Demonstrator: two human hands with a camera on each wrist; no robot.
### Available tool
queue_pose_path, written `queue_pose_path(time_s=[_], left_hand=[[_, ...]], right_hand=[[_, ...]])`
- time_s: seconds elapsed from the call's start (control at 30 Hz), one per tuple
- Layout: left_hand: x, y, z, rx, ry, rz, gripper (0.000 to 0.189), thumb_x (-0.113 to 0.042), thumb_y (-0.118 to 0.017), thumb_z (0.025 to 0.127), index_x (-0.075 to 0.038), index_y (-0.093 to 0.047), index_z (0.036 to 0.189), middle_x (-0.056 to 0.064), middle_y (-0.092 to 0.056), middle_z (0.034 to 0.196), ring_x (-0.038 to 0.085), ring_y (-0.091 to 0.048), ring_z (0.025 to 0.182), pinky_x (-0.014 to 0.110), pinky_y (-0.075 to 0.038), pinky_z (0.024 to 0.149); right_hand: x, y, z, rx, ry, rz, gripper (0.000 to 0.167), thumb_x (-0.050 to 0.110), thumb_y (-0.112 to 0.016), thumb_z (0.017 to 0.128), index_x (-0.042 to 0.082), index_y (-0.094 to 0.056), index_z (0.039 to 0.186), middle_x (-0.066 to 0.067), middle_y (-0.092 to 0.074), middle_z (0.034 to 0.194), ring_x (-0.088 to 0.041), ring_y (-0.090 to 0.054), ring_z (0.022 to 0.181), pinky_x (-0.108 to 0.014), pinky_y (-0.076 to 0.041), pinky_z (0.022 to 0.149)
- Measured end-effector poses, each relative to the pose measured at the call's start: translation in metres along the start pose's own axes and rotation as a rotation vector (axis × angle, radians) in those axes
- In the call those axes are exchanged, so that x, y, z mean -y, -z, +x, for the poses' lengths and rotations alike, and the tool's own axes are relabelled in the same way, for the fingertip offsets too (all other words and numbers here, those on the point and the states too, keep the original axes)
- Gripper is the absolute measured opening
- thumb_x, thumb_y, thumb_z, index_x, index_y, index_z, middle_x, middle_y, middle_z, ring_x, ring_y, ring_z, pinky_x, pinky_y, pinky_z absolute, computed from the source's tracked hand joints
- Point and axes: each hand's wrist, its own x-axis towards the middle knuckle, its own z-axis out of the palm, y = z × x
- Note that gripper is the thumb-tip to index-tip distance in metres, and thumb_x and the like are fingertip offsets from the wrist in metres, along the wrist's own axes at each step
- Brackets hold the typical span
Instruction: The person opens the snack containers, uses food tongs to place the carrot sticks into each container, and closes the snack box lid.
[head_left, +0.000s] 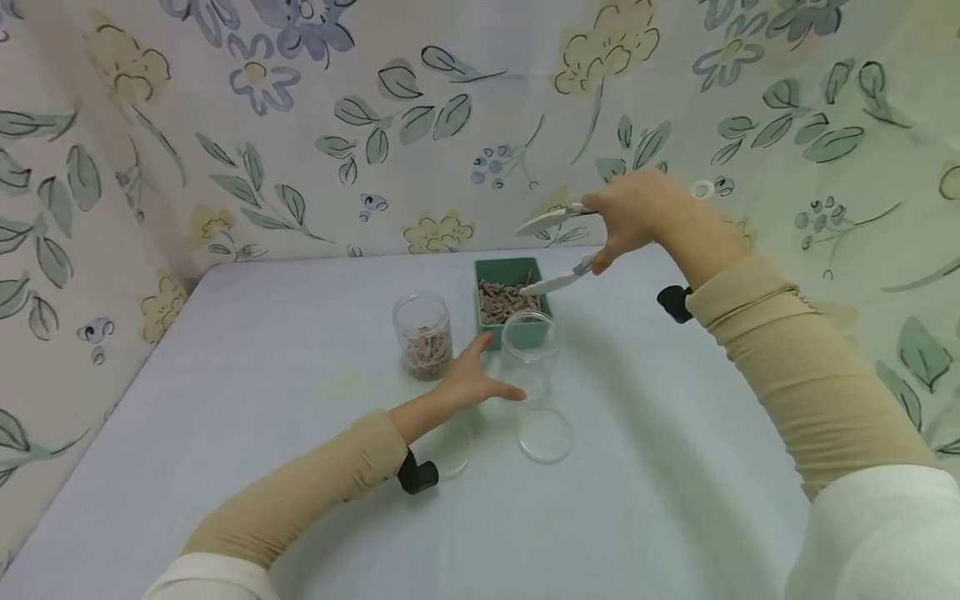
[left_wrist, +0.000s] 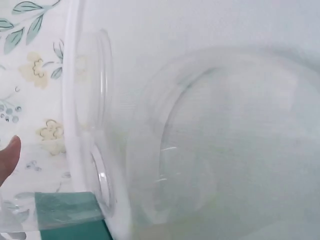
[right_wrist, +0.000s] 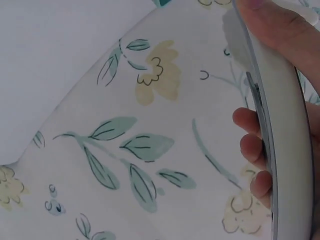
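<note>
My right hand (head_left: 630, 212) grips a pair of tongs (right_wrist: 292, 135), its fingers curled on the handle. The spread white tips of the tongs stand over a green box (head_left: 513, 269) of short brownish sticks (head_left: 498, 302). My left hand (head_left: 468, 379) has thumb and fingers spread wide beside a clear empty jar (head_left: 529, 354) in front of the box; the fingertips are right at its wall. Another clear jar (head_left: 422, 317), partly filled with the same brownish sticks, stands to the left of the box.
A clear round lid (head_left: 546, 435) lies on the white tabletop (head_left: 315, 333) in front of the empty jar. Another clear lid (head_left: 450, 450) lies partly behind the left wrist. A floral cloth (head_left: 420, 167) hangs behind the table and along its left side.
</note>
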Motion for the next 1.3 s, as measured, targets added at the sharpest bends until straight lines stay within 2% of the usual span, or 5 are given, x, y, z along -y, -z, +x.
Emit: queue_pose_path(time_s=[0.3, 0.43, 0.67, 1.03, 1.3], left_hand=[[0.003, -0.004, 0.015, -0.034, -0.104, -0.069, 0.083, -0.024, -0.089, 0.070, -0.011, -0.045, 0.139, 0.008, -0.048, 0.143, 0.031, -0.040, 0.135, 0.047, -0.036, 0.109], [0.006, 0.000, 0.016, -0.005, -0.083, -0.156, 0.074, -0.016, -0.087, 0.072, -0.010, -0.044, 0.132, 0.009, -0.047, 0.143, 0.031, -0.034, 0.140, 0.047, -0.032, 0.112], [0.004, 0.004, 0.016, -0.021, -0.036, -0.216, 0.069, -0.012, -0.085, 0.075, -0.010, -0.044, 0.129, 0.013, -0.044, 0.145, 0.032, -0.036, 0.139, 0.045, -0.032, 0.112], [0.006, 0.002, 0.009, -0.017, -0.060, -0.168, 0.083, -0.018, -0.085, 0.076, -0.013, -0.041, 0.146, 0.011, -0.041, 0.150, 0.036, -0.038, 0.136, 0.049, -0.036, 0.108], [0.007, 0.005, 0.007, -0.004, -0.083, -0.197, 0.084, -0.016, -0.083, 0.077, -0.013, -0.038, 0.149, 0.012, -0.040, 0.150, 0.037, -0.037, 0.137, 0.047, -0.036, 0.109]], right_hand=[[0.035, 0.002, 0.024, 0.069, 0.020, -0.106, 0.071, 0.049, -0.085, 0.065, 0.002, -0.065, 0.113, -0.012, -0.067, 0.100, -0.029, -0.060, 0.086, -0.045, -0.053, 0.074], [0.054, 0.005, 0.038, 0.095, 0.041, -0.176, 0.060, 0.050, -0.087, 0.060, 0.006, -0.069, 0.097, -0.005, -0.067, 0.092, -0.021, -0.056, 0.077, -0.039, -0.054, 0.070], [0.077, 0.006, 0.054, 0.169, 0.004, -0.337, 0.072, 0.054, -0.087, 0.058, 0.006, -0.068, 0.108, -0.006, -0.068, 0.102, -0.022, -0.058, 0.086, -0.042, -0.052, 0.084], [0.060, -0.033, 0.054, 0.059, -0.003, -0.228, 0.068, 0.055, -0.084, 0.061, 0.005, -0.070, 0.104, -0.009, -0.067, 0.096, -0.023, -0.055, 0.080, -0.039, -0.052, 0.074], [0.054, -0.018, 0.050, 0.138, -0.009, -0.210, 0.074, 0.053, -0.085, 0.061, 0.005, -0.066, 0.116, -0.011, -0.066, 0.111, -0.027, -0.060, 0.095, -0.044, -0.052, 0.079]])
